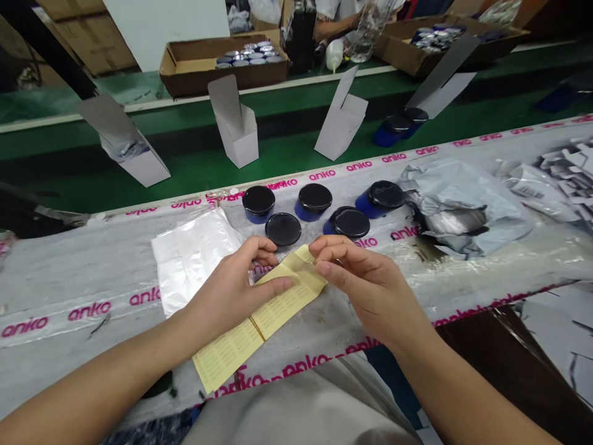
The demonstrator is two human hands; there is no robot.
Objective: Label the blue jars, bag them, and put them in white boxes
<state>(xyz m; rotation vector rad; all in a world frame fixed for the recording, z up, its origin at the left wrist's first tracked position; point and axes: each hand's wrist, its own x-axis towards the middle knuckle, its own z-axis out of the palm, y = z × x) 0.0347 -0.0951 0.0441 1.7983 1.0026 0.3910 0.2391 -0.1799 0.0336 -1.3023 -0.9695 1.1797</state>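
My left hand (231,293) presses its thumb on a sheet of yellow printed labels (254,330) lying on the plastic-covered bench. My right hand (370,287) pinches the sheet's upper corner between thumb and fingers. Behind my hands stand several blue jars with black lids (315,201), and a black lid or jar top (283,229) sits just beyond my left fingers. A white plastic bag (192,262) lies under the left side of the sheet's far end, beside my left hand.
Crumpled grey plastic (458,210) and paper scraps lie to the right on the bench. On the green conveyor (287,142) stand open white cartons (238,130) and two more jars. Cardboard trays of jars (222,65) sit beyond, near a co-worker's arm (333,25).
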